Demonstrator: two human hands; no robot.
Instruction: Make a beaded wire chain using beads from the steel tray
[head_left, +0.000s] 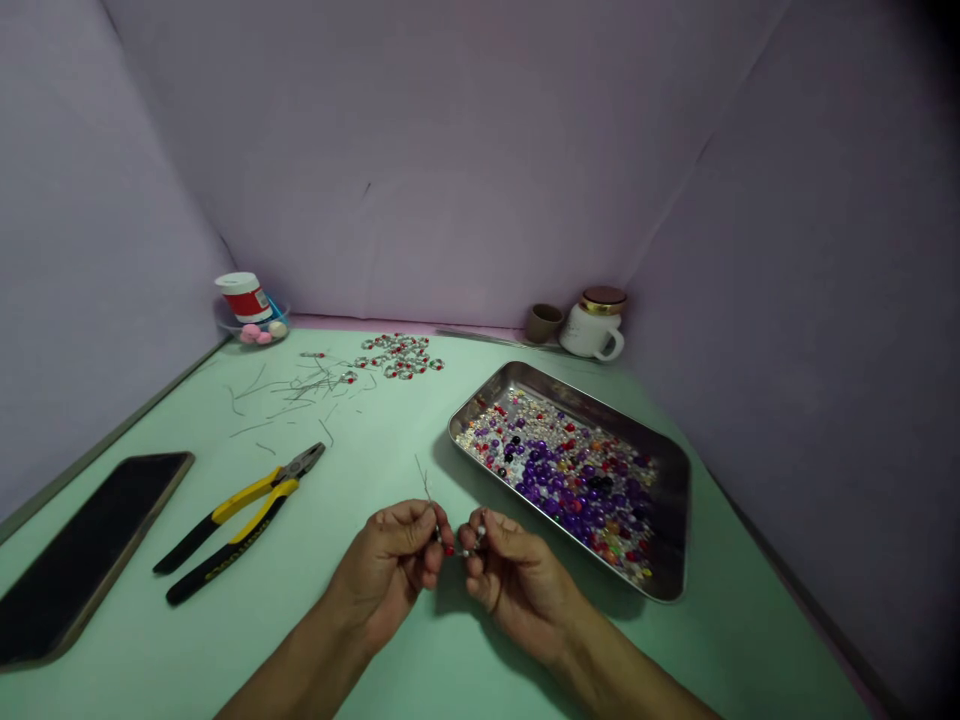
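A pale green tabletop (375, 455) carries it all: a flat black device (90, 555) at the left, yellow-handled pliers (240, 525) just beside it, and loose wire snippets (300, 398) near a heap of red-beaded wire links (397, 355). To the right lies a stainless steel tray (570, 385) of mixed beads — and along the back edge sit a clear dish (253, 335), a small brown cup (544, 322) and a lidded white mug (592, 325).
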